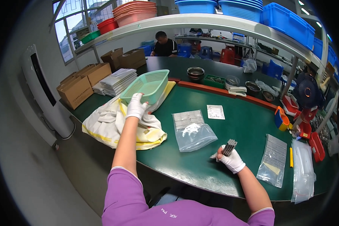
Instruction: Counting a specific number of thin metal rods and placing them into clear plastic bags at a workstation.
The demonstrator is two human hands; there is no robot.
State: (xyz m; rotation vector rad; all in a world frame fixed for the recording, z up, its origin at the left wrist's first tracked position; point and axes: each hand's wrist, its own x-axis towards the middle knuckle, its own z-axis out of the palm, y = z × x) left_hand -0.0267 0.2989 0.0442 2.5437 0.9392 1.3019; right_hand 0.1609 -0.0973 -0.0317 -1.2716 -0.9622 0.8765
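Observation:
My left hand [136,107], in a white fingerless glove, is closed on the near rim of a light green plastic basket [148,83]. The basket tilts over a white woven sack [101,122] with yellow stripes. In my right hand [232,162], gloved the same way, is a bundle of thin metal rods [229,147], gripped with their ends upward above the table's near edge. Between my hands lies a clear bag [196,140] with a row of rods and small white pieces. Another bag of rods [273,152] lies to the right of my right hand.
A white card [215,112] lies on the green table [162,165]. Plastic sleeves [303,173] and a yellow stick [291,157] sit far right. Metal bowls [196,72] stand behind a red-brown ledge [226,94]. Cartons [79,83] are at left; a person [164,45] sits beyond.

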